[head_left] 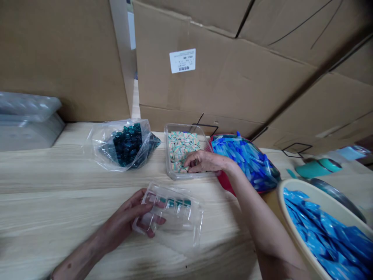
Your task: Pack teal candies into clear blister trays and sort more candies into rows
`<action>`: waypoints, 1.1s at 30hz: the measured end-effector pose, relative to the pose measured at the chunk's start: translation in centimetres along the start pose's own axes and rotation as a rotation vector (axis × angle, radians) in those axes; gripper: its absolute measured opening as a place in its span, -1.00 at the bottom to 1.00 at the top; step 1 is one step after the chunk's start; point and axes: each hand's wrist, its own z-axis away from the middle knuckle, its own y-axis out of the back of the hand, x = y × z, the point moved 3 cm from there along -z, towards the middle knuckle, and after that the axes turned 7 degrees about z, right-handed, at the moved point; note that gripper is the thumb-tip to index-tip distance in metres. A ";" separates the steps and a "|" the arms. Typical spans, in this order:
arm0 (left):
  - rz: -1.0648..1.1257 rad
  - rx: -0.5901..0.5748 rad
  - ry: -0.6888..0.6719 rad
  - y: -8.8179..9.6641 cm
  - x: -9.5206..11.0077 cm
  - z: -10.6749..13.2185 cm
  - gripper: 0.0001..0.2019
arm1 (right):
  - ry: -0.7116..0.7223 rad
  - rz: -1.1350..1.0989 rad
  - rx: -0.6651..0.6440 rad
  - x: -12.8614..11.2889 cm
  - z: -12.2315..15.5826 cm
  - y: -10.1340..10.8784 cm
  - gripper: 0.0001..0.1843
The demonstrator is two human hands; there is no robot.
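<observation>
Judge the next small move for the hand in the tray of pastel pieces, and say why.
Probably pinch one of the pastel pieces and carry it to the blister pack. The right hand rests among the pieces in the clear tray, while the left hand holds the blister pack, where teal pieces fill one row and other pockets look bare.
</observation>
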 end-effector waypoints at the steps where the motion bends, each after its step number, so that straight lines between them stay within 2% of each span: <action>1: 0.003 -0.001 0.000 -0.1 0.1 0.0 -0.77 | -0.007 -0.011 0.019 0.0 0.1 0.1 -0.75; 7: 0.024 0.005 -0.011 -0.3 0.3 0.2 -0.76 | -0.140 -0.206 0.093 0.9 0.2 0.0 -0.71; 10: 0.009 0.006 -0.014 -0.1 0.2 0.1 -0.77 | -0.179 -0.279 0.165 1.3 0.3 0.2 -0.69; 13: -0.001 0.006 -0.026 0.1 0.0 0.1 -0.77 | -0.190 -0.328 0.182 1.3 0.5 0.4 -0.70; 17: 0.010 0.008 -0.023 0.3 -0.1 0.0 -0.75 | -0.180 -0.349 0.195 1.5 0.3 0.8 -0.73; 23: 0.006 0.005 -0.019 0.2 0.0 -0.1 -0.75 | -0.232 -0.259 0.229 2.8 -1.1 0.3 -0.83; 27: 0.013 -0.009 -0.028 0.2 -0.1 0.0 -0.76 | -0.264 -0.361 0.281 2.6 -0.6 0.6 -0.79; 33: 0.000 -0.022 -0.030 0.4 -0.3 -0.1 -0.77 | -0.287 -0.394 0.203 2.0 0.0 0.5 -0.74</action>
